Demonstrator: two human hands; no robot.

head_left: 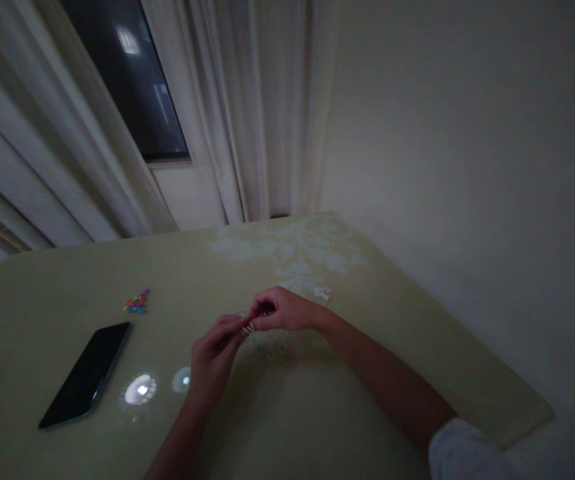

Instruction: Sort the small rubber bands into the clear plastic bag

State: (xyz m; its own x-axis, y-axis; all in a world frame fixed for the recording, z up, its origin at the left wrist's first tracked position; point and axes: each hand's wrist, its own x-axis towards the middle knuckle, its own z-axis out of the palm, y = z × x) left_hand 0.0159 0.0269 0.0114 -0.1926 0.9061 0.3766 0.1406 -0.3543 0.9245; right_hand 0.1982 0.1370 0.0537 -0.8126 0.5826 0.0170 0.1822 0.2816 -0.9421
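Note:
Near the middle of the table, my left hand (214, 357) and my right hand (287, 310) meet at the fingertips. Pinched between them are small, thin, pale-gold loops (250, 327), too small to make out in detail. Both hands are closed on these loops, the right coming in from the right side above the table. Just below the fingers lie several faint ring-shaped things (270, 348) on the tabletop. A few small white pieces (322, 293) rest behind my right wrist.
On the left of the glossy pale table (327, 413) lies a dark phone (87, 373), screen up. Behind it is a small heap of bright multicoloured pieces (138, 303). A wall (467, 200) borders the right edge, and curtains (257, 120) hang beyond the far edge.

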